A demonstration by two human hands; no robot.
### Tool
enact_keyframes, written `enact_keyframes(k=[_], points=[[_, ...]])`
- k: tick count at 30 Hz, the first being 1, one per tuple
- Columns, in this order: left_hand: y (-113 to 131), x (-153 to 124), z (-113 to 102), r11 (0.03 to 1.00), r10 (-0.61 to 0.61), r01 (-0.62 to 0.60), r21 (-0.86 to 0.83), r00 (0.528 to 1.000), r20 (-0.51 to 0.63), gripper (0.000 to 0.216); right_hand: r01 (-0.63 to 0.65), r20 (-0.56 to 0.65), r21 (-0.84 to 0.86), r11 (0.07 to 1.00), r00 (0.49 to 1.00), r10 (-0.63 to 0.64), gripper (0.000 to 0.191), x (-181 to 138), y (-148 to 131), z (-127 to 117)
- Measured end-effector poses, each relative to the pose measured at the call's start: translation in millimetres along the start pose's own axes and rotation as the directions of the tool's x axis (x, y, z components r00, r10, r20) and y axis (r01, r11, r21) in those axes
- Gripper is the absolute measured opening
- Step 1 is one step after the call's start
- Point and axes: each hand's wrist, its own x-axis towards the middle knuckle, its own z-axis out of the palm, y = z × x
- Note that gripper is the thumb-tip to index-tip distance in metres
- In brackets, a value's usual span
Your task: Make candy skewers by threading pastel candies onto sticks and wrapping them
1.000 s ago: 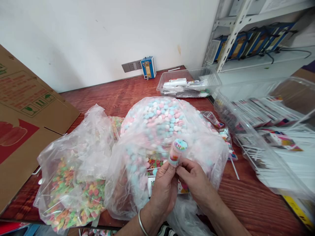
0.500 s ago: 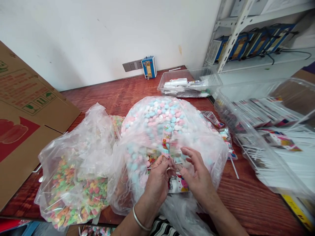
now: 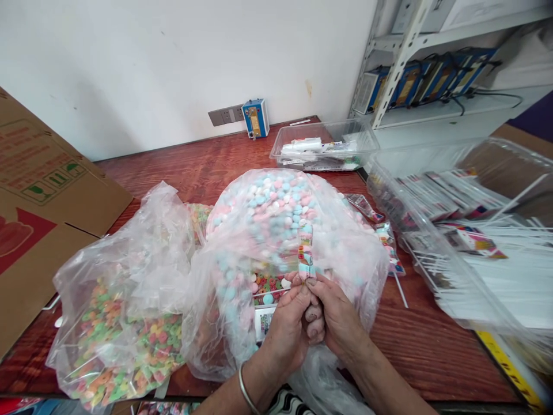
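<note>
A slim printed candy packet (image 3: pixel 306 251) stands upright in front of me, pinched at its lower end. My left hand (image 3: pixel 296 314) and my right hand (image 3: pixel 332 308) meet there, thumbs together, both closed on it. Behind the packet is a big clear bag of pastel round candies (image 3: pixel 276 199), pink, blue and white. Just left of my fingers lie small ring candies (image 3: pixel 270 283) with a few round candies among them. Beneath these a printed white packet (image 3: pixel 262 323) is partly covered by my left hand.
A clear bag of colourful ring candies (image 3: pixel 125 346) lies to the left, beside a cardboard box (image 3: pixel 52 190). At right, a clear bin (image 3: pixel 423 265) holds white sticks and printed sleeves. A smaller clear tray (image 3: pixel 324 158) and a blue device (image 3: pixel 256 119) stand at the back.
My right hand, apart with its fingers spread before, has closed in on the packet's lower end beside my left hand. The packet has shifted slightly right. The view has moved slightly.
</note>
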Motion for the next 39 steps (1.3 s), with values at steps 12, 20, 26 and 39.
enact_keyframes(k=[12,20,26,39], points=[[37,-1,-13,0.616,0.386,-0.220,0.757,0.921,-0.047,0.024,0.387,0.107,-0.653,0.652,0.898,-0.426,0.026,2,-22,-14],[20,7,-8,0.937,0.241,-0.246,0.248,0.969,0.048,0.038,0.250,0.206,-0.422,0.872,0.962,-0.176,0.039,-2,-14,-7],[23,8,-13,0.968,0.171,-0.161,0.191,0.985,-0.037,0.033,-0.038,0.223,0.060,0.997,0.975,0.024,0.028,-8,-4,-2],[23,0,-24,0.967,0.101,-0.068,0.244,0.987,-0.125,0.035,-0.180,0.469,0.140,0.974,0.878,0.095,0.039,2,22,-9]])
